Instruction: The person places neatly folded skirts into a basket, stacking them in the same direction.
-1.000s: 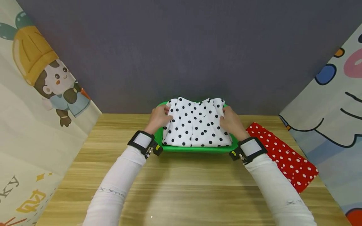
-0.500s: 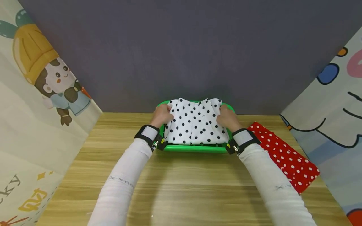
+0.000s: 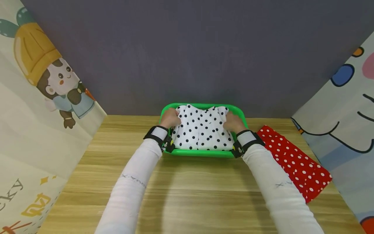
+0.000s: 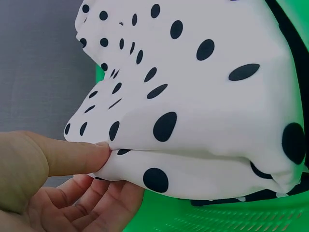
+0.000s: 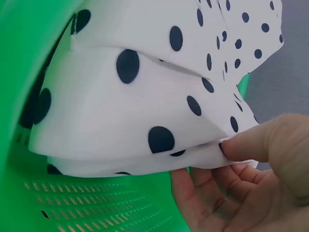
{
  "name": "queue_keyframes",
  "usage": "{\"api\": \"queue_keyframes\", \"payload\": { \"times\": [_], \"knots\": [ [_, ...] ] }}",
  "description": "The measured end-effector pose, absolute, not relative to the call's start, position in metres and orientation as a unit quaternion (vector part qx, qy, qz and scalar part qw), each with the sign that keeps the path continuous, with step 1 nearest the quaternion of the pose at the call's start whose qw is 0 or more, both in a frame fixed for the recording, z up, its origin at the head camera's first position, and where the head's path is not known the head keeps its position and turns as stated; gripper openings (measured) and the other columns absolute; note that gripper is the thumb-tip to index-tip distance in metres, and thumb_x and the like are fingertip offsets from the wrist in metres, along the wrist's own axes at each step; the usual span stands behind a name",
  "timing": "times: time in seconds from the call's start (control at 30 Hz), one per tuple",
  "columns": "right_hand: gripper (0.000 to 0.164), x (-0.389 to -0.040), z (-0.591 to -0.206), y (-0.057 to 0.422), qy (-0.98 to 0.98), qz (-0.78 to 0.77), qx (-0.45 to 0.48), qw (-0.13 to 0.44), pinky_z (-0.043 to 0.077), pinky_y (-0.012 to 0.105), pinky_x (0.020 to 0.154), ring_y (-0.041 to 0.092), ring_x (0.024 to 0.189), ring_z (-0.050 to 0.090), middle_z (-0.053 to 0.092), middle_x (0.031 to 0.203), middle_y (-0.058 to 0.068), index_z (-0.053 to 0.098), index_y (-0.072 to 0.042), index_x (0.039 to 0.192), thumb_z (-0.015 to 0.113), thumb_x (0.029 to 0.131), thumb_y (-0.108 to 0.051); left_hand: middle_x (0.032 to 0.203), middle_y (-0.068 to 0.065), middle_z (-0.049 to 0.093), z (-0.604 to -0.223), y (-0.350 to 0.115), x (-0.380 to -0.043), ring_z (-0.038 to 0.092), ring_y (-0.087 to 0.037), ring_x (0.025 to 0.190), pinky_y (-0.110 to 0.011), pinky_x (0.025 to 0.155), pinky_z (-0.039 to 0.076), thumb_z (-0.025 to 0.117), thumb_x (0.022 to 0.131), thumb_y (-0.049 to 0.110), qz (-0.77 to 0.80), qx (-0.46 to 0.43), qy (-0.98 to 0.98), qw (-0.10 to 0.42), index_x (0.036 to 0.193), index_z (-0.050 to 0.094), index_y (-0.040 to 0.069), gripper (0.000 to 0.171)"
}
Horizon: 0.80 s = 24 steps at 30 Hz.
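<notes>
A folded white cloth with black dots [image 3: 201, 128] lies within the rim of a green plastic basket [image 3: 201, 153] in the head view. My left hand [image 3: 170, 119] pinches its left side, thumb on top and fingers curled beneath, as the left wrist view shows on the folded cloth edge [image 4: 193, 159]. On the opposite side my right hand [image 3: 233, 123] pinches the cloth the same way; the right wrist view has its thumb over the layered edge [image 5: 135, 164]. Dark fabric [image 4: 227, 195] shows under the white cloth in the left wrist view.
A folded red cloth with white dots [image 3: 295, 162] lies on the wooden table [image 3: 201, 191], right of the basket and partly behind the right forearm. A dark grey wall [image 3: 187, 55] rises close behind the basket. Printed curtains [image 3: 38, 136] flank both sides.
Both hands have lowered the white dotted cloth into the basket and come slightly closer together. More of the basket's green rim now shows around it. The red cloth has stayed put.
</notes>
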State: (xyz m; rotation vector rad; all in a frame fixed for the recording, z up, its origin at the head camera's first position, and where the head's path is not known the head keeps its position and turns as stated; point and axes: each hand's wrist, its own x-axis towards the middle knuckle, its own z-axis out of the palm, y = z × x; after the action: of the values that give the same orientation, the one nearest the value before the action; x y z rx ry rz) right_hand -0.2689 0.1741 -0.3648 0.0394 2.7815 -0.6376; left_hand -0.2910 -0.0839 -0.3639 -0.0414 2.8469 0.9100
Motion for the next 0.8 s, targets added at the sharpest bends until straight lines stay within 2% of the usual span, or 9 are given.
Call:
{"api": "queue_keyframes", "payload": {
  "times": [0.3,0.5,0.67,0.8],
  "knots": [
    [0.051,-0.268,-0.367,0.171,0.966,-0.206,0.005,0.158,0.043,0.027,0.054,0.027,0.074,0.051,0.050,0.108,0.024,0.028,0.010,0.135,0.042,0.088,-0.005,0.046,0.004,0.020,-0.366,-0.080,-0.289,0.032,-0.010,0.035,-0.021,0.038,0.038,0.052,0.075,-0.004,0.299,-0.035,0.948,0.100,0.050,0.029,0.012,0.038],
    [0.049,-0.270,-0.372,0.172,0.963,-0.215,-0.002,0.163,0.046,0.027,0.055,0.029,0.080,0.052,0.050,0.110,0.024,0.030,0.010,0.133,0.041,0.087,-0.003,0.049,0.003,0.023,-0.367,-0.078,-0.288,0.042,-0.012,0.039,-0.024,0.042,0.047,0.054,0.077,-0.004,0.298,-0.048,0.946,0.116,0.052,0.029,0.012,0.039],
    [0.032,-0.272,-0.377,0.174,0.960,-0.217,-0.011,0.174,0.048,0.027,0.057,0.028,0.083,0.051,0.046,0.101,0.018,0.039,0.007,0.117,0.040,0.087,-0.001,0.051,0.002,0.023,-0.369,-0.076,-0.290,0.043,-0.013,0.041,-0.025,0.044,0.049,0.054,0.078,-0.003,0.291,-0.050,0.946,0.134,0.053,0.030,0.012,0.039],
    [0.022,-0.270,-0.378,0.175,0.956,-0.226,-0.005,0.186,0.051,0.030,0.060,0.028,0.084,0.051,0.043,0.097,0.015,0.038,0.004,0.108,0.038,0.087,-0.001,0.051,0.002,0.024,-0.369,-0.076,-0.291,0.040,-0.012,0.040,-0.025,0.044,0.048,0.054,0.078,-0.004,0.284,-0.052,0.947,0.140,0.053,0.030,0.012,0.039]
  ]
}}
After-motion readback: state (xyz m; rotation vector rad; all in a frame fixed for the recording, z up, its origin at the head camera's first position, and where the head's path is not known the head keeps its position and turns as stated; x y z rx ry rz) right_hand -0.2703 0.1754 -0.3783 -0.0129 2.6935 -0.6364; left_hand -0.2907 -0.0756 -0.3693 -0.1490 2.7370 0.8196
